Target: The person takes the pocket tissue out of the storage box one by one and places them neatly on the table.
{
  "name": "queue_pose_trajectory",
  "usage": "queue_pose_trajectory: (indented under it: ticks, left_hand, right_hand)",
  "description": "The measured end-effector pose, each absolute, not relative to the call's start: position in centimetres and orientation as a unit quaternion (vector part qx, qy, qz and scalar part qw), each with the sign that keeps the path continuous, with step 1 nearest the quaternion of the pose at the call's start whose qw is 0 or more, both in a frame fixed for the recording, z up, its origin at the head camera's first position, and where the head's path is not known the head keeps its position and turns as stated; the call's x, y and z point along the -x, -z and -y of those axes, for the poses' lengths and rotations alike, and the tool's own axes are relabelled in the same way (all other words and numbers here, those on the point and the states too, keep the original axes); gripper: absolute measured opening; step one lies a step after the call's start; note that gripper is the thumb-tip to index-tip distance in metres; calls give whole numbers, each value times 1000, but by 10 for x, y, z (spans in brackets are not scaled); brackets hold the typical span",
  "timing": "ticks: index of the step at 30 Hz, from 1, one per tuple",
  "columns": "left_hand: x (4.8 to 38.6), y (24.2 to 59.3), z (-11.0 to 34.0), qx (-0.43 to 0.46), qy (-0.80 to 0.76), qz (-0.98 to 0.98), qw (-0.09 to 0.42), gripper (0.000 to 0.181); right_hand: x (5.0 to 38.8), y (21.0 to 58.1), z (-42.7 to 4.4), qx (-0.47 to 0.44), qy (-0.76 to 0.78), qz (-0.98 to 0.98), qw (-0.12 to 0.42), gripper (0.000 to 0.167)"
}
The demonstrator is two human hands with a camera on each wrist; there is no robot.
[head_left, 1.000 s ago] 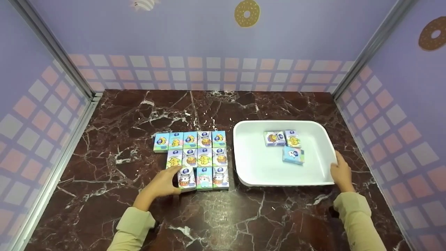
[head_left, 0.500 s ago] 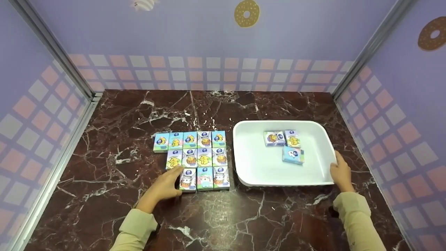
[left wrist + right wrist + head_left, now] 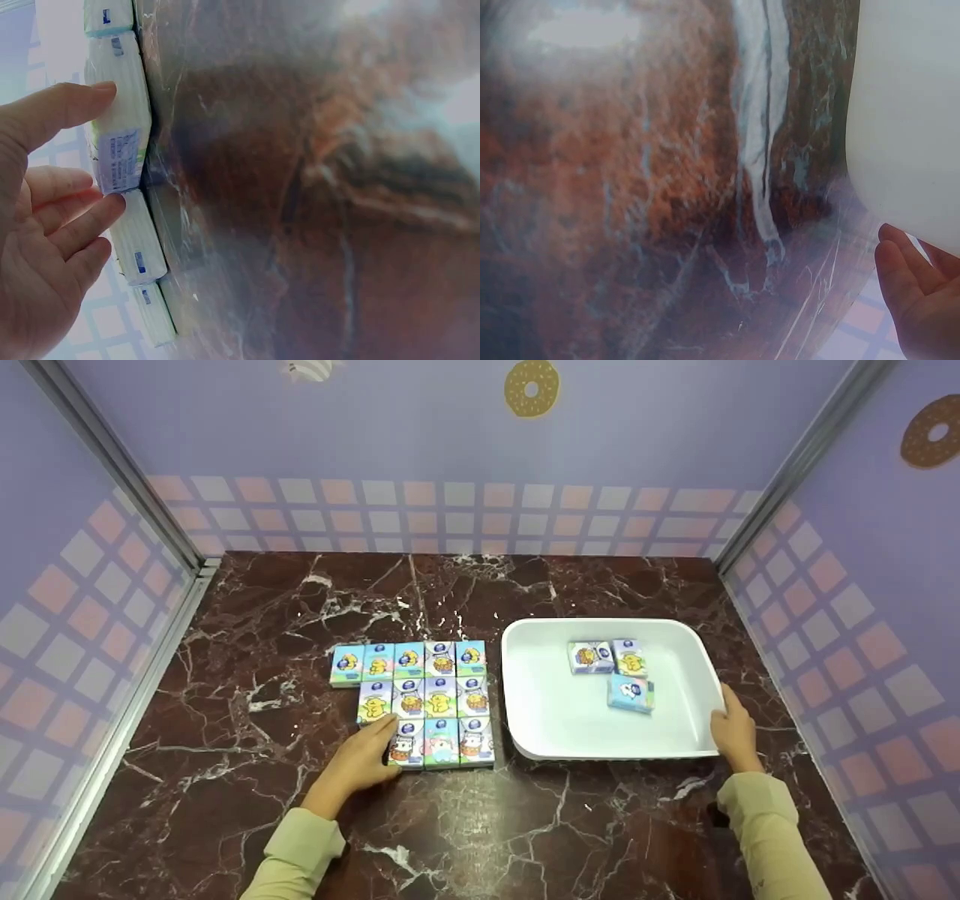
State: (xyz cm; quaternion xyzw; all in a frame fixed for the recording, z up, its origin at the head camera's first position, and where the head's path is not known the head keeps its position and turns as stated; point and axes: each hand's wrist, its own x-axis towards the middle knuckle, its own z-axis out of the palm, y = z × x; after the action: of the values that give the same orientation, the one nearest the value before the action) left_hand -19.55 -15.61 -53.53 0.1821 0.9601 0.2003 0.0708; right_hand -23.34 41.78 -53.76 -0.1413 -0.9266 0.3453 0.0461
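Observation:
My left hand holds a small tissue pack at the front left of a block of similar packs, its fingers at the far corner and thumb at the near one. The left wrist view shows the thumb against that pack's end and the other fingers along its side. The pack lies flat against its neighbour. On the right, my right hand grips the right side of a white plastic tub; part of that hand shows at the tub's corner in the right wrist view.
Inside the tub lie 3 tissue packs, one purple-white, one yellow-purple and one blue. More packs form rows behind the left hand. Purple walls enclose the dark marbled table.
The front-left pack, which stood slightly apart and raised, has moved right and lies level against its row. My left hand has shifted right with it. The right hand and tub have stayed still.

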Motion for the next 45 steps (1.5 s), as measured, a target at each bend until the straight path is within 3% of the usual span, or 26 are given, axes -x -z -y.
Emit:
queue_pose_trajectory:
  ticks: [16, 29, 45]
  left_hand:
    - [203, 495, 128, -230, -179, -955, 60, 73]
    - [221, 485, 88, -320, -204, -925, 6, 58]
    - [239, 482, 31, -373, -216, -903, 7, 53]
  right_hand:
    - [233, 538, -418, 144, -350, 924, 56, 52]
    - [233, 538, -417, 138, -349, 925, 66, 52]
    - [233, 536, -417, 141, -346, 926, 54, 51]
